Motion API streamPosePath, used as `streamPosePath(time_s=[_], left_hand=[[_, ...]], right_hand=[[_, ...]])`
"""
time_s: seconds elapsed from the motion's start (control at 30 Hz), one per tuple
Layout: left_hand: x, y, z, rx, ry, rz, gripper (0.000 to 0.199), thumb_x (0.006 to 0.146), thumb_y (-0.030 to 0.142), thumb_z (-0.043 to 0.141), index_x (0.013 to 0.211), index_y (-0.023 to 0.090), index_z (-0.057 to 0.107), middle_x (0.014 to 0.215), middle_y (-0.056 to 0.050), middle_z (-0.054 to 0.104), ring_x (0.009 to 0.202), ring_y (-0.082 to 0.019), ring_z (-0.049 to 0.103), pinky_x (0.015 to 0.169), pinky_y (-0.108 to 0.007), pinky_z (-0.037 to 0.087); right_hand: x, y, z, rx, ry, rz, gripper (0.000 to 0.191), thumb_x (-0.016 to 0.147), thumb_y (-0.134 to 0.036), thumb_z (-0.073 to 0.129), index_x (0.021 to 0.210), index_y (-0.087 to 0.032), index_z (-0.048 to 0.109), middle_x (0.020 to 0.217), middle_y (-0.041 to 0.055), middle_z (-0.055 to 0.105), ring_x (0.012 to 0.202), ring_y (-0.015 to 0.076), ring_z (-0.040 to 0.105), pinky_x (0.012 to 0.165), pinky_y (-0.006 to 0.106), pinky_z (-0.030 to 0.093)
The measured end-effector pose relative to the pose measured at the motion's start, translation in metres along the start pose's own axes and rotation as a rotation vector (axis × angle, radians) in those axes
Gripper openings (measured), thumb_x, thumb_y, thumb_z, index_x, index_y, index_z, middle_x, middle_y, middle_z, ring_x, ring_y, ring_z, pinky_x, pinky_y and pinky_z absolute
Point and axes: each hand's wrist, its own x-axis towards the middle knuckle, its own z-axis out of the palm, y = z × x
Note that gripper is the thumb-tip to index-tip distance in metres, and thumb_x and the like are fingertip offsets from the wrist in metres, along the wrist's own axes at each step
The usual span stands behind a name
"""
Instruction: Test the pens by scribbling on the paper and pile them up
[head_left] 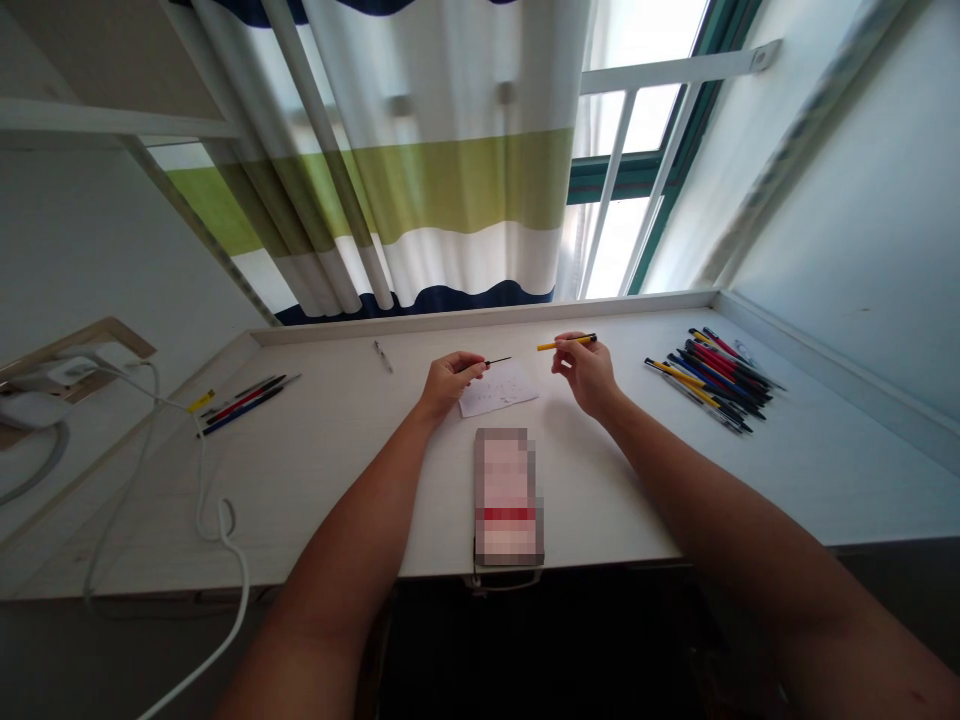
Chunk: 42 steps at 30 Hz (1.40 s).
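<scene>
Pinched between the thumb and fingers of my left hand is a thin dark pen refill, its slim end pointing right. My right hand grips a yellow pen barrel with a black end, held almost level and tilted slightly up to the right. A gap separates the refill from the barrel. Just below both hands, a scribbled white paper lies on the desk, partly behind my left hand's fingers.
Many pens in yellow, red, black and blue lie piled at right. Several more pens rest at left, near a white cable. One pale pen lies alone behind my left hand. A pixelated flat object sits at the desk's front edge.
</scene>
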Motion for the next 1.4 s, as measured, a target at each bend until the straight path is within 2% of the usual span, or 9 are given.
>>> streamPosePath(time_s=[0.1,0.3,0.43,0.53,0.67,0.8,0.97,1.23,1.4], left_hand=[[0.001,-0.003,-0.007,0.084,-0.039,0.044,0.024,0.069,0.033,0.083,0.086,0.018,0.077,0.090,-0.008,0.080,0.088,-0.022,0.072,0.085,-0.036,0.053],[0.000,-0.007,-0.011,0.591,-0.187,0.116,0.014,0.077,0.021,0.073,0.089,0.021,0.080,0.095,-0.005,0.079,0.090,-0.022,0.072,0.091,-0.036,0.056],[0.001,-0.006,-0.011,0.789,-0.209,0.211,0.021,0.080,0.018,0.070,0.097,0.024,0.082,0.100,-0.005,0.078,0.097,-0.023,0.072,0.097,-0.036,0.056],[0.001,-0.004,-0.011,0.847,-0.240,0.232,0.023,0.083,0.019,0.069,0.100,0.025,0.082,0.103,-0.004,0.079,0.102,-0.024,0.071,0.102,-0.037,0.054],[0.000,0.000,-0.011,0.880,-0.267,0.263,0.021,0.086,0.020,0.068,0.100,0.024,0.082,0.106,-0.004,0.080,0.106,-0.024,0.070,0.105,-0.040,0.053],[-0.003,0.005,-0.005,0.868,-0.304,0.317,0.020,0.089,0.022,0.067,0.101,0.025,0.082,0.108,-0.004,0.081,0.109,-0.025,0.069,0.107,-0.041,0.052],[-0.006,0.008,-0.001,0.837,-0.384,0.311,0.020,0.090,0.025,0.067,0.102,0.027,0.083,0.105,-0.003,0.081,0.105,-0.023,0.070,0.105,-0.038,0.054],[0.002,0.006,-0.036,0.994,-0.263,0.169,0.022,0.082,0.019,0.068,0.098,0.023,0.083,0.104,-0.007,0.078,0.098,-0.024,0.072,0.096,-0.036,0.057],[0.002,0.014,-0.034,0.992,-0.279,0.289,0.019,0.087,0.019,0.065,0.097,0.022,0.081,0.103,-0.007,0.078,0.099,-0.024,0.070,0.095,-0.038,0.056]], right_hand=[[0.003,0.000,-0.003,-0.054,0.069,-0.072,0.013,0.075,-0.029,0.071,0.081,-0.023,0.062,0.063,-0.0038,0.054,0.057,0.0131,0.051,0.055,0.028,0.048],[-0.002,0.006,0.001,-0.419,-0.184,-0.049,0.013,0.070,-0.027,0.077,0.077,-0.018,0.071,0.071,0.0026,0.068,0.064,0.0149,0.059,0.058,0.028,0.049],[-0.003,0.009,0.001,-0.513,-0.209,-0.064,0.013,0.077,-0.030,0.075,0.077,-0.017,0.072,0.068,0.0026,0.067,0.060,0.0140,0.058,0.059,0.029,0.049],[-0.002,0.010,-0.002,-0.562,-0.224,-0.074,0.010,0.081,-0.027,0.072,0.081,-0.017,0.072,0.071,0.0035,0.070,0.063,0.0149,0.060,0.063,0.030,0.051],[-0.002,0.015,-0.003,-0.795,-0.253,-0.125,0.008,0.083,-0.017,0.068,0.087,-0.018,0.075,0.081,0.0049,0.075,0.076,0.0183,0.066,0.074,0.031,0.052],[-0.005,0.022,0.001,-0.924,-0.418,-0.216,0.019,0.090,-0.018,0.063,0.100,-0.020,0.079,0.103,0.0073,0.077,0.093,0.0203,0.070,0.087,0.033,0.052],[-0.008,0.023,0.004,-1.188,-0.600,-0.365,0.015,0.092,-0.027,0.070,0.099,-0.025,0.083,0.098,0.0079,0.074,0.099,0.0250,0.066,0.094,0.039,0.048],[-0.008,0.017,0.004,-1.225,-0.564,-0.291,0.016,0.093,-0.025,0.068,0.100,-0.021,0.082,0.102,0.0096,0.072,0.093,0.0228,0.065,0.084,0.034,0.050],[-0.007,0.019,0.001,-1.227,-0.549,-0.312,0.015,0.092,-0.024,0.070,0.098,-0.023,0.083,0.100,0.0091,0.072,0.093,0.0234,0.065,0.086,0.034,0.050]])
